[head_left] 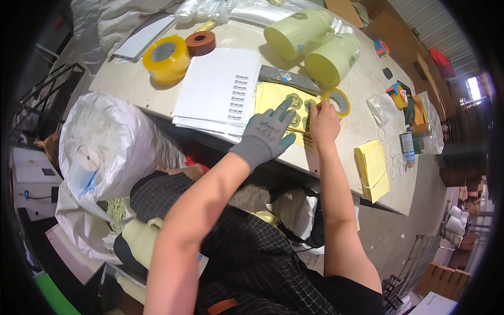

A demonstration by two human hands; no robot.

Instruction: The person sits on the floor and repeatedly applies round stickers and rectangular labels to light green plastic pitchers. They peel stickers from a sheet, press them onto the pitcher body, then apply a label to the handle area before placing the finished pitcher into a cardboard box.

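Toward the left edge stood a white plastic bag, its mouth stuffed with clear film, beside the tabletop. Next along lay a thick yellow tape roll, with a smaller reddish-brown roll just beside it, then a stack of white sheets. The left hand, in a grey glove, was spread palm down with nothing gripped, its fingers on a yellow sheet printed with round dark emblems. That sheet lay near the front edge of the tabletop, between the white stack and a clear yellowish tape roll, with a grey bar behind it. Two pale green jugs rested on their sides farther back. The bare right hand had its fingertips drawn together over the sheet's right part; whether they pinched anything could not be told. The step seemed to be steadying the sheet while working at one emblem, and the next move probably called for firm pressure from the left and a fine fingertip grip from the right. Rightward lay a banded yellow bundle and a blue can.
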